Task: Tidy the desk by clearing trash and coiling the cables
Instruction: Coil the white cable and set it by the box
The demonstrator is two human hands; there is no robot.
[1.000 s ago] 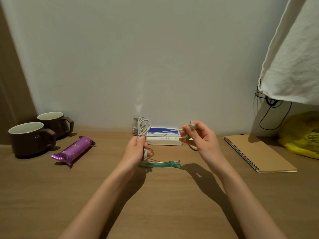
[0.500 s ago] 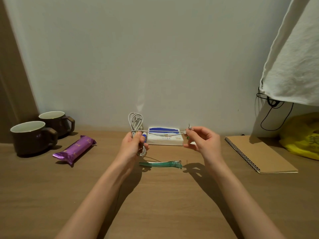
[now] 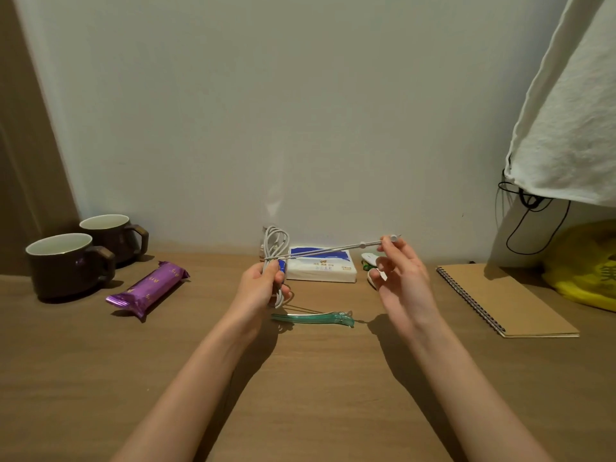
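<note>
Left hand [image 3: 263,288]: fingers curled round the coiled white cable [image 3: 276,243]; bundle held upright above the counter [image 3: 300,378], in front of the tissue pack [image 3: 321,270]
Right hand [image 3: 401,281]: thumb and forefinger pinch the cable's free end; the other fingers are loosely spread
Why so: the tail is drawn taut between the hands; probably to wind it round the bundle as a tie
Trash: purple wrapper [image 3: 150,288] lies on the counter near the mugs [image 3: 70,265]; not yet cleared
Writing: print on wrapper, tissue pack and yellow bag [image 3: 586,271] too small to read
</note>
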